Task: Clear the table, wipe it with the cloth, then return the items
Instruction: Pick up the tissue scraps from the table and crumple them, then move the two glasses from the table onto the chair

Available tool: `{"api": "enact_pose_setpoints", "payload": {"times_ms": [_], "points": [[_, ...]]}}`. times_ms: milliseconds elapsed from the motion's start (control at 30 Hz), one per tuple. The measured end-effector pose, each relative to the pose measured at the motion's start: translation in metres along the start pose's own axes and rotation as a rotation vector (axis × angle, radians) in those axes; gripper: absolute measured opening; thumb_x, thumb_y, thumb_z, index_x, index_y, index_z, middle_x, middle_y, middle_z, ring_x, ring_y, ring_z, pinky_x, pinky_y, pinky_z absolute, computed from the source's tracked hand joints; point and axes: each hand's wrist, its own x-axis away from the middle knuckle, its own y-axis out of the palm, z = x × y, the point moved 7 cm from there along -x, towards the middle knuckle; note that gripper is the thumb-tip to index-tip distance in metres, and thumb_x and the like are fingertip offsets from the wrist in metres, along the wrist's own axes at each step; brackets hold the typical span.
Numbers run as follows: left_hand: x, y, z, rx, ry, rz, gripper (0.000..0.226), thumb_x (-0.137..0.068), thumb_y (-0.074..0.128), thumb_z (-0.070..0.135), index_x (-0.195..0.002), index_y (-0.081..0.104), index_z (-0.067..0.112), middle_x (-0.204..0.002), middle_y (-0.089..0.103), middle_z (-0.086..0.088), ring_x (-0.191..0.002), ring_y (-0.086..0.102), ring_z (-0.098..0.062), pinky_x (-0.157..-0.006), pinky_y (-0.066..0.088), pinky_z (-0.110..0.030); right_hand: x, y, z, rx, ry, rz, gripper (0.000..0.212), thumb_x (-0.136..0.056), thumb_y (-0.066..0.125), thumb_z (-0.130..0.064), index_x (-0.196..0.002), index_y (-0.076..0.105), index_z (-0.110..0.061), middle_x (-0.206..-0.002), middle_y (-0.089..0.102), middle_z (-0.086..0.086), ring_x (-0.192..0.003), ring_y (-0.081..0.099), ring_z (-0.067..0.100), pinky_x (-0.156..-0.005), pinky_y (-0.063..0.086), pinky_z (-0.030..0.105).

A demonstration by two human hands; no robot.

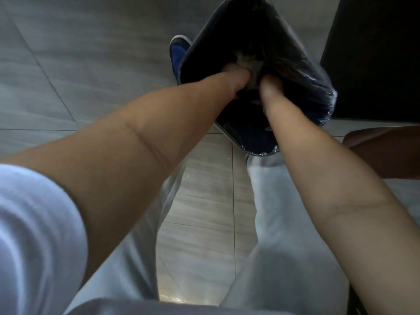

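Grey tiled floor [91, 64]; both hands [236, 79] [269, 87] pinching crumpled cloth [250, 62] inside lined bin [295, 71]; risk: blind grip snags liner.

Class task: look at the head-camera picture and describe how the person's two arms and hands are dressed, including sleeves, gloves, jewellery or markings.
Both forearms are bare. The left arm shows a short white sleeve at the upper arm; no sleeve is visible on the right arm. The left hand and right hand wear no gloves; no watch or bracelet shows.

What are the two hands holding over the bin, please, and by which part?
Both the left hand and right hand grip a crumpled greyish cloth, bunched between them; blur hides which part.
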Motion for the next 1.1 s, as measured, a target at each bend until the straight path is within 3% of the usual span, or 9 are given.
{"api": "enact_pose_setpoints", "payload": {"times_ms": [67,167,267,367,467,667,767,933,1100], "points": [[0.023,-0.009,0.0,0.02,0.012,0.02,0.019,-0.102,0.06,0.023,-0.118,0.062,0.014,-0.117,0.069,-0.013,-0.095,0.066,-0.026,-0.075,0.06,-0.036,0.028,-0.012,-0.002,0.017,-0.008,-0.02,0.038,-0.111,0.038,-0.032,-0.135,0.059,-0.013,-0.122,0.06,0.007,-0.106,0.062,0.026,-0.083,0.06,0.04],[0.066,-0.034,0.005,0.074,0.106,0.095,0.006,-0.094,0.068,0.02,-0.096,0.063,0.02,-0.101,0.073,-0.012,-0.101,0.071,-0.032,-0.087,0.061,-0.04,0.078,-0.028,-0.003,0.032,-0.055,-0.041,0.038,-0.106,0.047,-0.03,-0.134,0.061,-0.008,-0.117,0.066,0.011,-0.084,0.067,0.02,-0.06,0.057,0.032],[0.119,-0.062,0.012,-0.044,0.213,0.161,0.017,-0.093,0.066,0.02,-0.108,0.071,0.013,-0.111,0.075,-0.013,-0.109,0.069,-0.03,-0.095,0.053,-0.035,0.146,-0.035,-0.013,0.065,-0.119,-0.134,0.018,-0.106,0.049,-0.024,-0.111,0.063,-0.014,-0.111,0.068,0.014,-0.077,0.065,0.019,-0.067,0.058,0.036],[0.186,-0.085,0.023,-0.201,0.348,0.161,0.028,-0.095,0.064,0.026,-0.118,0.072,0.013,-0.125,0.068,-0.008,-0.116,0.065,-0.021,-0.103,0.049,-0.032,0.221,-0.059,-0.035,0.246,-0.335,-0.053,0.009,-0.098,0.058,-0.03,-0.094,0.065,-0.029,-0.11,0.073,0.005,-0.096,0.07,0.023,-0.085,0.059,0.043],[0.255,-0.112,0.034,-0.291,0.467,0.205,0.036,-0.099,0.061,0.031,-0.131,0.067,0.016,-0.142,0.055,-0.004,-0.129,0.056,-0.018,-0.113,0.041,-0.034,0.295,-0.084,-0.061,0.512,-0.573,0.082,0.023,-0.096,0.062,-0.037,-0.116,0.07,-0.031,-0.115,0.072,-0.006,-0.111,0.065,0.017,-0.097,0.051,0.035],[0.394,-0.17,0.058,-0.54,0.718,0.359,0.047,-0.101,0.057,0.037,-0.144,0.057,0.018,-0.161,0.039,-0.011,-0.143,0.043,-0.033,-0.118,0.036,-0.043,0.444,-0.093,-0.098,0.808,-0.935,0.181,0.05,-0.101,0.051,-0.041,-0.148,0.052,-0.024,-0.154,0.051,0.003,-0.141,0.046,0.029,-0.115,0.039,0.043],[0.46,-0.191,0.06,-0.671,0.817,0.568,0.056,-0.103,0.053,0.043,-0.152,0.048,0.016,-0.167,0.029,-0.015,-0.15,0.032,-0.038,-0.122,0.029,-0.048,0.522,-0.088,-0.116,0.959,-1.126,0.228,0.057,-0.103,0.05,-0.045,-0.156,0.042,-0.024,-0.164,0.036,0.007,-0.152,0.031,0.03,-0.122,0.029,0.047],[0.569,-0.23,0.045,-0.553,0.81,0.879,0.063,-0.106,0.039,0.052,-0.159,0.035,0.018,-0.172,0.012,-0.012,-0.159,0.013,-0.032,-0.126,0.016,-0.054,0.652,-0.088,-0.137,1.094,-1.419,0.376,0.064,-0.104,0.046,-0.052,-0.161,0.03,-0.028,-0.171,0.023,0.007,-0.159,0.016,0.028,-0.126,0.022,0.051],[0.663,-0.29,0.008,-0.708,0.846,1.164,0.069,-0.103,0.03,0.058,-0.159,0.034,0.018,-0.172,0.012,-0.012,-0.159,0.011,-0.033,-0.124,0.015,-0.062,0.757,-0.061,-0.146,1.14,-1.648,0.37,0.067,-0.104,0.045,-0.054,-0.162,0.025,-0.028,-0.173,0.013,0.006,-0.16,0.009,0.027,-0.126,0.018,0.05]]}}
